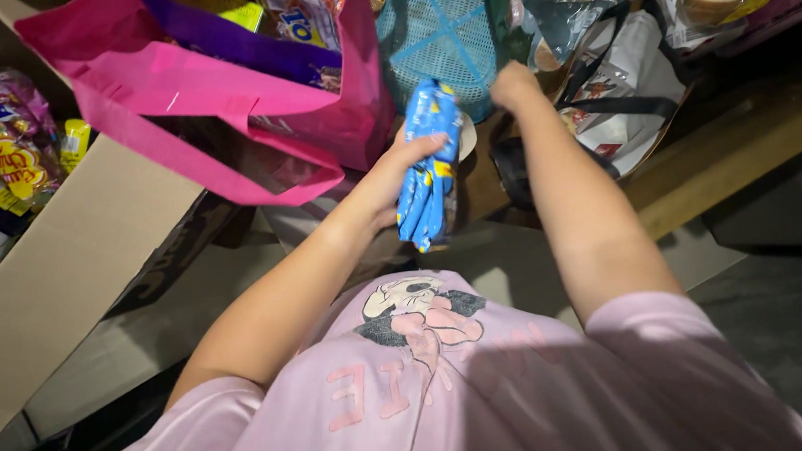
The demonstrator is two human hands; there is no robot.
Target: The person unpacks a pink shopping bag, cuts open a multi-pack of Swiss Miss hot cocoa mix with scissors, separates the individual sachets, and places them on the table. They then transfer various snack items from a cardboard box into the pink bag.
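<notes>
Left hand [398,175] has its grip wrapped around a long blue snack packet [428,160], thumb across the front, holding it upright just right of the pink bag [230,106]. Right hand [514,84] is curled into a loose fist just right of the packet's top, against the teal mesh bag [441,31]; cannot tell whether its grip holds anything. The pink bag carries a purple box [236,42] and a snack pack inside. Left of the pink bag, a flat cardboard sheet [64,261] and loose candy packets [16,127]. Right of the packet, a white bag with black handles [626,76] on the wooden counter [735,144].
</notes>
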